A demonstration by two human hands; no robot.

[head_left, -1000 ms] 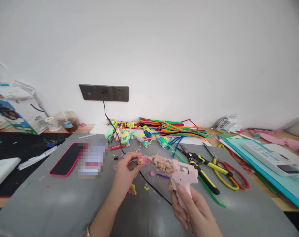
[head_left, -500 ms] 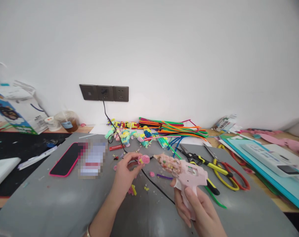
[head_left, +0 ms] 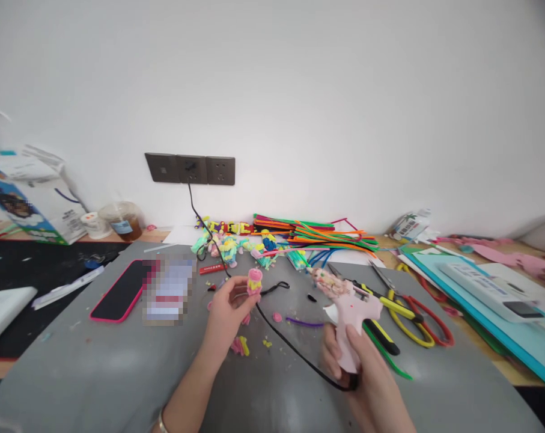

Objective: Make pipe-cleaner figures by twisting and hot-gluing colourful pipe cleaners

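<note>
Between the fingertips of my left hand [head_left: 229, 307] is a small pink and yellow fuzzy figure [head_left: 255, 281], held upright. My right hand [head_left: 360, 367] is wrapped round the handle of a pale pink glue gun [head_left: 351, 316], whose decorated nozzle end points up and to the left, apart from the figure. From the bottom of its handle a black cord [head_left: 294, 349] runs across the grey mat to the wall. Below my left hand lies another pink and yellow piece [head_left: 240, 346]. A purple pipe cleaner [head_left: 303, 323] and a pink disc [head_left: 277, 317] lie between my hands.
Pliers [head_left: 384, 337] and scissors [head_left: 407, 319] lie right of the glue gun. Bundled pipe cleaners [head_left: 330, 234] and several small fuzzy figures [head_left: 229, 249] are at the back. A pink-edged phone [head_left: 123, 291] lies left. A drink cup [head_left: 123, 221] stands near the wall sockets [head_left: 190, 169].
The glue gun has moved right, away from the figure, and its nozzle tilts further up. My left hand has turned the figure upright.
</note>
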